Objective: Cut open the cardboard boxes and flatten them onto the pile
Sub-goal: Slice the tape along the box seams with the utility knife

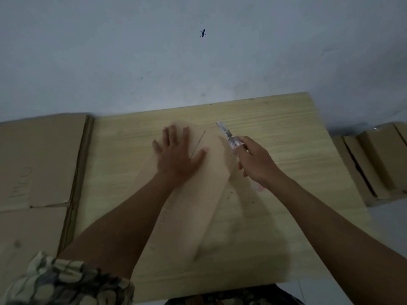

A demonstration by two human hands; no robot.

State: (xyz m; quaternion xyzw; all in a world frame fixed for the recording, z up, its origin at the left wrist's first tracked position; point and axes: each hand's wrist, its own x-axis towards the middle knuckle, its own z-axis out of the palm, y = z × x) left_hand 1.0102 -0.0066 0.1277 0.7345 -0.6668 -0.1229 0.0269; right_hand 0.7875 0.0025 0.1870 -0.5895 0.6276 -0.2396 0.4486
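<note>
A blurred brown cardboard box [204, 194] lies on the light wooden table [286, 133], long side running toward me. My left hand [178, 155] presses flat on its far end with fingers spread. My right hand [255, 164] grips a clear-handled utility knife [226, 134], blade pointing away from me at the box's far right edge. A pile of flattened cardboard [37, 172] lies to the left of the table.
Several folded cardboard boxes [374, 164] stand on the floor to the right of the table. A pale wall rises behind the table. My patterned sleeve [66, 282] shows at the bottom left.
</note>
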